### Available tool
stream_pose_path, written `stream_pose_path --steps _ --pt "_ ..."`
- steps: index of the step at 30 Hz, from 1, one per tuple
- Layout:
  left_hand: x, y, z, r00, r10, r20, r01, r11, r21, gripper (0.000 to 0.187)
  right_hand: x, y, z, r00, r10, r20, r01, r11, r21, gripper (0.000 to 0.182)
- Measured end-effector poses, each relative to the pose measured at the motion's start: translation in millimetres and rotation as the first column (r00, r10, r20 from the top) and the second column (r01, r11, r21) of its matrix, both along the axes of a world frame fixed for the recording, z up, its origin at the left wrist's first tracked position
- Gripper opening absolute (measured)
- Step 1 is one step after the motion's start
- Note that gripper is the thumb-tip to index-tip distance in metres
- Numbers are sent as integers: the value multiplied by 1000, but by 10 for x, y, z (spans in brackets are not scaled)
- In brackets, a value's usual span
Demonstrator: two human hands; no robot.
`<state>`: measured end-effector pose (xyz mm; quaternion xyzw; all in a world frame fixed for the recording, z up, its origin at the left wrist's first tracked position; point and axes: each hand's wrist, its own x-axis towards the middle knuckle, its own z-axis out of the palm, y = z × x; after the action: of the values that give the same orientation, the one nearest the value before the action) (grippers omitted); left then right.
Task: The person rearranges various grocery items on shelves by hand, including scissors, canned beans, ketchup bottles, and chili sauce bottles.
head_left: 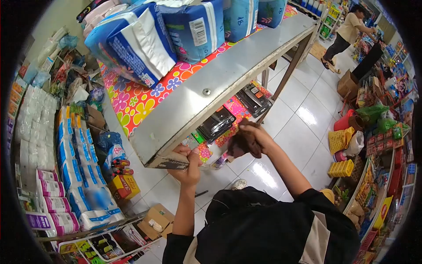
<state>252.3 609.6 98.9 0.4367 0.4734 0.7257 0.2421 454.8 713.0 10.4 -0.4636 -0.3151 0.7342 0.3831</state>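
**A:** What does the view from the head camera show?

**B:** A person in a dark top looks down at their own two hands in a crowded shop. In front of them stands a metal table (228,75) with a grey edge, seen at a slant. Its top is covered with a bright flowered cloth (136,99).

**A:** What is the left hand doing?

**B:** The left hand (188,165) is clenched around the near corner of the table, fingers curled over the worn edge, thumb below.

**A:** And the right hand?

**B:** The right hand (259,138) grasps a dark brown rag (244,141), bunched up in the fingers. The rag is just under the table's long edge, to the right of the left hand, and hangs a little below the palm. I cannot tell whether it touches the table.

**A:** What lies on the table?

**B:** Large blue and white soft packs (149,39), stacked on the flowered cloth at the far end. Below the tabletop, on a lower shelf, sit two black boxes (233,114) side by side.

**A:** What is around it?

**B:** A white tiled floor (299,127). On the left, shelves (66,167) full of blue, white and purple packets, with a small open cardboard box (156,222) on the floor near them. On the right, racks of snacks, yellow baskets (340,154) and a red bucket. At the far top right, another person (347,31) in a beige shirt bends toward a shelf, well apart from the table.
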Motion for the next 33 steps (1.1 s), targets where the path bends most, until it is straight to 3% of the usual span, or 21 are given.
stream_pose_path --steps 2,3,4,5,6,7,8,9,11,12,16,19,22,24,26,27,28,30,31,32,33 --pt "-62 -28 -81 996 -91 -9 90 993 -80 23 220 58 -157 996 -77 49 77 997 -11 21" --pt "-122 -60 -106 991 -136 -11 133 984 -120 24 288 121 -275 968 -229 103 227 973 36 20" --pt "-197 -101 -101 950 -40 -309 18 997 -74 23 364 229 -428 914 -379 147 367 925 98 19" --pt "-307 -139 -140 906 33 -421 -59 997 -47 23 492 379 -680 886 -451 109 438 890 128 15" --pt "-481 -202 -259 951 71 -302 -113 986 -125 24 492 366 -461 854 -474 214 447 880 161 13" --pt "-776 -253 -443 985 135 108 -107 967 -232 27 586 482 -590 850 -458 260 430 888 161 16" --pt "-1255 -354 -657 768 223 600 -109 969 -221 30 686 620 -782 840 -449 304 420 894 159 21" --pt "-1807 -577 -864 362 227 904 -207 965 -159 35 723 698 -901 840 -440 319 424 898 121 26" --pt "-2376 -1289 -1034 -190 -4 982 -376 924 -69 41 787 751 -981 818 -430 381 426 899 101 35" --pt "-2519 -1601 -1105 -250 -8 968 -487 865 -119 40 812 826 -1151 801 -437 409 418 898 139 35" --pt "-2655 -2190 -1008 -152 240 959 -782 564 -265 40 785 768 -1003 875 -420 242 400 907 130 26" --pt "-2624 -1849 -848 -89 246 965 -759 610 -226 40 839 898 -1181 706 -411 577 309 911 271 36" --pt "-2481 -1194 -902 -22 142 990 -557 821 -130 41 828 927 -1144 683 -369 630 297 929 222 39" --pt "-2472 -838 -1277 68 -94 993 -200 974 106 39 835 919 -1134 720 -393 572 298 919 257 38" --pt "-2383 -494 -1748 153 -1 988 -43 999 8 35 927 914 -1353 709 -422 564 245 899 364 36" --pt "-2271 -347 -1954 213 249 945 -96 968 -234 32 934 859 -1335 709 -414 571 272 908 320 23" --pt "-2142 -258 -2213 260 486 834 -167 874 -457 29 998 900 -1565 835 -417 358 345 905 250 20" --pt "-1828 -429 -3054 700 360 617 28 849 -528 17 1022 742 -1424 883 -451 127 431 889 157 18" --pt "-2000 -618 -4303 986 53 156 73 708 -703 18 1050 669 -1385 896 -429 116 413 900 138 17" --pt "-1455 -814 -3581 898 -90 431 411 517 -751 17 1070 585 -1335 909 -404 100 392 912 120 16" --pt "-1275 -850 -3511 822 -147 550 566 318 -761 16 1078 481 -1274 914 -406 8 405 912 60 15"
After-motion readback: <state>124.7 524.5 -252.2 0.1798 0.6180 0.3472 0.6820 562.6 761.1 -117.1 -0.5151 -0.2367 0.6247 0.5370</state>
